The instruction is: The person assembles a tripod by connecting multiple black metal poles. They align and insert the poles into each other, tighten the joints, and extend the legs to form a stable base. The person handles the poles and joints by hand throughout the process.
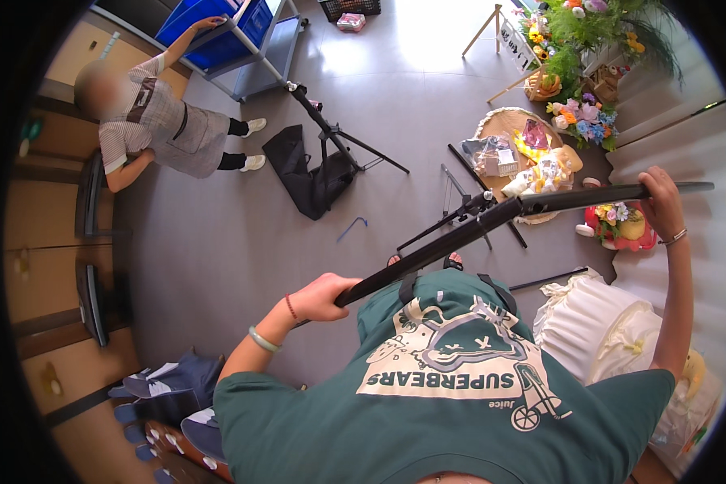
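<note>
Item: long black pole (427, 256), a thick round tube joined to a flatter grey-black length; held aslant in front of the wearer's green printed T-shirt (315, 411), running from 7 o'clock up to 3 o'clock.

Left hand (321, 297): at 7 o'clock, just off centre; closed in a fist around the thick tube near its lower end. Worn at the wrist: a red bead bracelet (291, 306) and a pale green bangle (264, 340).

Right hand (661, 200): at 3 o'clock; curled around the flatter length, whose tip projects past it.

Surroundings, on the grey floor (226, 218): black metal stand with folding legs (464, 211), at 1 to 2 o'clock, near the pole; round tan tray with a pale rim (500, 121), at 2 o'clock, bearing packages; black tripod with splayed legs (343, 149), at 12 o'clock; black fabric bag (305, 181), at 10 to 11 o'clock, just beside the tripod; thin blue hooked rod (352, 228), at 11 to 12 o'clock, near centre.

Co-worker in a grey apron (189, 141): at 10 o'clock, one hand on a blue plastic bin (254, 28).
</note>
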Tool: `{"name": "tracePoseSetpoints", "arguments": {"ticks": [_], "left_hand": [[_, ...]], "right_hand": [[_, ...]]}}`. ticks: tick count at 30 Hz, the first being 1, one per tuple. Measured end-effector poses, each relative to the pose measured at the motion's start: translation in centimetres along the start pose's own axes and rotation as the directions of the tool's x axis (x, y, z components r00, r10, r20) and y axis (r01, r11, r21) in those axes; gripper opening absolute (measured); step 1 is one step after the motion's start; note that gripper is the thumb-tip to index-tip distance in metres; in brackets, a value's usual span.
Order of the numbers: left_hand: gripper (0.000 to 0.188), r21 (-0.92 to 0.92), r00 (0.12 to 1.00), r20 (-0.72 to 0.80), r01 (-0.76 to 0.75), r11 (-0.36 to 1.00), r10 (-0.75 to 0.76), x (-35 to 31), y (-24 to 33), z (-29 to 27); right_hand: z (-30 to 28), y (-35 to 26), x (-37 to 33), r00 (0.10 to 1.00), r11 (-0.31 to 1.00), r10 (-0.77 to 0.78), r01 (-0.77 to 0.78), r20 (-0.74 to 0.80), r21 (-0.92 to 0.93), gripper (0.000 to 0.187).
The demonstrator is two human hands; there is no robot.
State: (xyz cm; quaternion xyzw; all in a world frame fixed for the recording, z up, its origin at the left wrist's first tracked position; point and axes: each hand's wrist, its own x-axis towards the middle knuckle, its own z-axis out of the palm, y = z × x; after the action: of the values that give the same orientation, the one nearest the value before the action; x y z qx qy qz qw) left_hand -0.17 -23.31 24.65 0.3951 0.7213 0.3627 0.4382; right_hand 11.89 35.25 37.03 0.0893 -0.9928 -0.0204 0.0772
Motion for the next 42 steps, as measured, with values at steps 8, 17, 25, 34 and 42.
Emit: {"name": "tracePoseSetpoints", "arguments": {"ticks": [8,17,25,34,42], "left_hand": [[0.031,0.026,0.957,-0.290,0.023,0.999,-0.015,1.5,1.6,-0.7],[0.042,-0.201,0.986,-0.093,0.121,0.972,-0.141,1.4,-2.1,-0.2],[0.042,-0.236,0.932,0.340,0.216,0.948,-0.128,4.1,-2.2,-0.3],[0.043,-0.276,0.796,0.606,0.214,0.937,-0.003,8.5,-7.1,-0.6],[0.031,0.081,0.930,0.367,-0.015,0.997,-0.016,11.9,-3.6,-2.2]], "right_hand": [[-1.0,-3.2,2.5,0.983,0.958,-0.182,0.184,0.031,-0.219,0.021],[-1.8,-3.3,2.0,0.985,0.963,0.174,-0.171,0.001,0.209,0.023],[3.1,-12.9,7.7,0.935,0.637,0.241,-0.353,0.258,0.685,0.055],[9.2,-13.9,6.5,0.840,0.454,-0.070,-0.453,0.538,0.767,0.032],[14.0,-11.2,1.5,0.607,0.417,-0.187,-0.663,0.772,0.622,0.024]]}}
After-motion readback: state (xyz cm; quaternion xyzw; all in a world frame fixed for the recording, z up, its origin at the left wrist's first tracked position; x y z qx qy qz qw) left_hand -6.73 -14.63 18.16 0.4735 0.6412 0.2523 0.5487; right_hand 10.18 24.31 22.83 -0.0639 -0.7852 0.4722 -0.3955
